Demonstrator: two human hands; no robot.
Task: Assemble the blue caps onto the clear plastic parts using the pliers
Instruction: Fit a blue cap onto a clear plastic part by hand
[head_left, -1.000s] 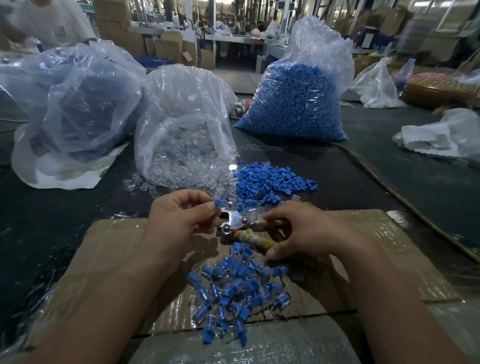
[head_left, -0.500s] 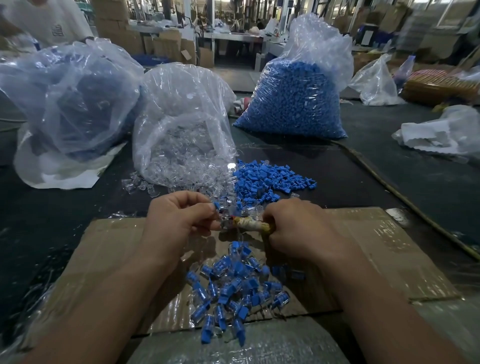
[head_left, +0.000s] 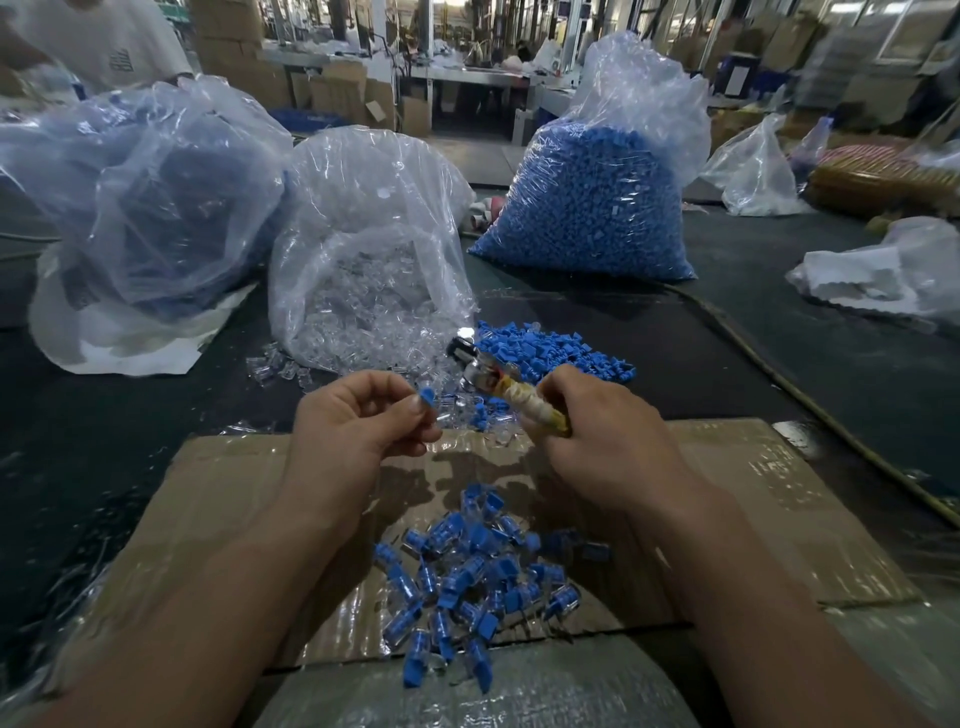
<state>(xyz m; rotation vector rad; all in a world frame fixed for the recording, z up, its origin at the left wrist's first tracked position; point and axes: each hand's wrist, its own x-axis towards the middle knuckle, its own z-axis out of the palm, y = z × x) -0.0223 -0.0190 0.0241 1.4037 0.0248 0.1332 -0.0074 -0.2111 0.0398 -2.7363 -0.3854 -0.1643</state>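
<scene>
Cardboard (head_left: 208, 493) on bench (head_left: 779, 338), near side; assembled pile (head_left: 467, 571) on it, centre. Hands above its far edge: left hand (head_left: 353, 421) holds a part (head_left: 427, 397), right hand (head_left: 602, 431) the pliers (head_left: 498, 384). Behind: loose caps (head_left: 550, 348); parts bag (head_left: 363, 260) to their left; caps bag (head_left: 597, 208) farther back, right; third bag (head_left: 145, 208) far left.

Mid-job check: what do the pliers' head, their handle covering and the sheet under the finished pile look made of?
Pliers head: bare polished metal, mirror-bright glare. Handle covering, gripped by the right hand: yellowish-white wrap, probably tape or cloth, wound in ridges. Sheet: brown cardboard under glossy clear film, shown by wrinkled reflections.
</scene>
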